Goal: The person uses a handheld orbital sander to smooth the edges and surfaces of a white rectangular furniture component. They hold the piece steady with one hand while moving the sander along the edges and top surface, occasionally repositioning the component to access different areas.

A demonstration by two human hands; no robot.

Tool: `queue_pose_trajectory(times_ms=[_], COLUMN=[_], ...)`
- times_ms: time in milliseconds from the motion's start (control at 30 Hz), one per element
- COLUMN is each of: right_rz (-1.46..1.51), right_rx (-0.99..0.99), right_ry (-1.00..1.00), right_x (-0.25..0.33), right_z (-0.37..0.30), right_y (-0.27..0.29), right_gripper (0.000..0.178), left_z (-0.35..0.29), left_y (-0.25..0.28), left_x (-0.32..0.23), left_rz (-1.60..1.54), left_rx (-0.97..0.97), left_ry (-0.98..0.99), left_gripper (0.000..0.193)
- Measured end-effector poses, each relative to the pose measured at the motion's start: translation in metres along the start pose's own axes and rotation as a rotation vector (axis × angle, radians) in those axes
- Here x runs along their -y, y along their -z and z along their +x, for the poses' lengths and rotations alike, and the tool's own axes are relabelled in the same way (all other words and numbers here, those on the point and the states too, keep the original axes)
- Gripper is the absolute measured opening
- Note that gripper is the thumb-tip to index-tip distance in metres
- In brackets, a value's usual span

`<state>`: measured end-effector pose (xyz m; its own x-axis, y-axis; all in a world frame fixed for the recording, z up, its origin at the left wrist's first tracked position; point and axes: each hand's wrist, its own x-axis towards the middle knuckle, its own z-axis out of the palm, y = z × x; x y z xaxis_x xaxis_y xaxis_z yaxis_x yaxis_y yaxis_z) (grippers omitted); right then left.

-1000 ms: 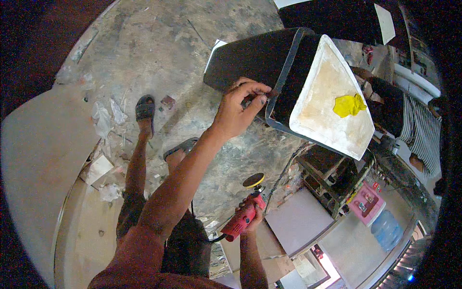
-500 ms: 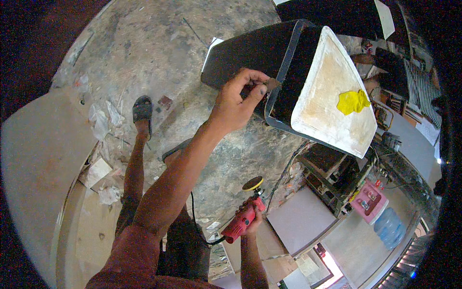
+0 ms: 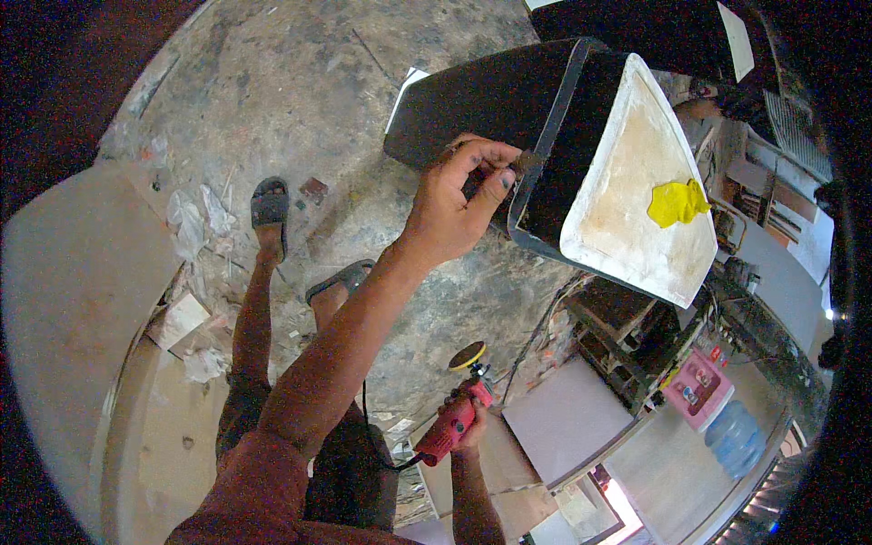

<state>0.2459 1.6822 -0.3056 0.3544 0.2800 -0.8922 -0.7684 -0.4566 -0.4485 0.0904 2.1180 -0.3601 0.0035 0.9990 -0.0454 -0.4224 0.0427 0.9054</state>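
My left hand point(image 3: 454, 204) reaches to the near side of a black box-shaped cabinet point(image 3: 481, 102). Between thumb and fingers it pinches a small brown piece point(image 3: 525, 162) like folded sandpaper, at the cabinet's grey bevelled edge. The fingers partly hide the piece. The cabinet's white-rimmed, beige end panel point(image 3: 610, 186) faces up, and a crumpled yellow lump point(image 3: 678, 203), perhaps cloth or putty, lies on it. Lower down, my right hand point(image 3: 472, 429) is closed around a red corded disc sander point(image 3: 443, 438). Its round yellow-edged pad point(image 3: 468, 356) stays apart from the cabinet.
A black cord point(image 3: 365, 409) runs from the sander past my leg. Plastic scraps point(image 3: 186, 222) litter the stained floor by my sandalled foot point(image 3: 270, 213). Another dark cabinet point(image 3: 636, 32) stands beyond. At right are a pink crate point(image 3: 698, 386) and a blue water jug point(image 3: 734, 436).
The view has shifted slightly, with the cabinet a little farther right. My left hand stays at the bevelled edge with the brown piece. Another person's arms beyond the panel have mostly left the view.
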Motion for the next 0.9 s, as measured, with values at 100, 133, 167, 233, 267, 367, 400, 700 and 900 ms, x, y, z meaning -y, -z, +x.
queue_pose_trajectory(times_ms=[100, 133, 167, 233, 267, 367, 400, 700, 900], right_rz=[-0.034, -0.037, -0.046, -0.030, -0.052, -0.067, -0.062, -0.004, -0.080], right_rx=[-0.011, 0.007, -0.017, -0.009, -0.018, -0.036, -0.046, 0.041, 0.190], right_ry=[0.015, 0.019, 0.031, 0.035, 0.046, 0.038, 0.020, 0.057, 0.290], right_x=[0.005, 0.006, 0.008, 0.011, 0.014, 0.018, 0.019, 0.022, 0.110], right_z=[0.003, 0.004, 0.005, 0.006, 0.006, 0.004, 0.004, -0.009, -0.084], right_y=[-0.006, -0.010, -0.013, -0.019, -0.023, -0.030, -0.030, -0.028, -0.082], right_gripper=[0.050, 0.051, 0.052, 0.052, 0.053, 0.054, 0.055, 0.058, 0.071], left_z=[0.003, 0.004, 0.004, 0.002, 0.001, -0.007, -0.008, -0.013, -0.011], left_y=[0.000, 0.001, 0.001, 0.002, 0.003, 0.009, 0.010, 0.003, -0.002], left_x=[0.001, 0.000, -0.002, -0.007, -0.010, -0.018, -0.019, -0.008, -0.013], left_rz=[0.028, 0.050, 0.084, 0.150, 0.145, 0.144, 0.143, 0.024, 0.020], left_rx=[0.004, 0.006, 0.014, 0.010, 0.007, 0.022, 0.036, 0.008, -0.062], left_ry=[0.003, 0.009, -0.012, -0.068, -0.032, 0.037, 0.060, 0.136, 0.212], left_gripper=[0.020, 0.020, 0.020, 0.020, 0.020, 0.020, 0.021, 0.024, 0.022])
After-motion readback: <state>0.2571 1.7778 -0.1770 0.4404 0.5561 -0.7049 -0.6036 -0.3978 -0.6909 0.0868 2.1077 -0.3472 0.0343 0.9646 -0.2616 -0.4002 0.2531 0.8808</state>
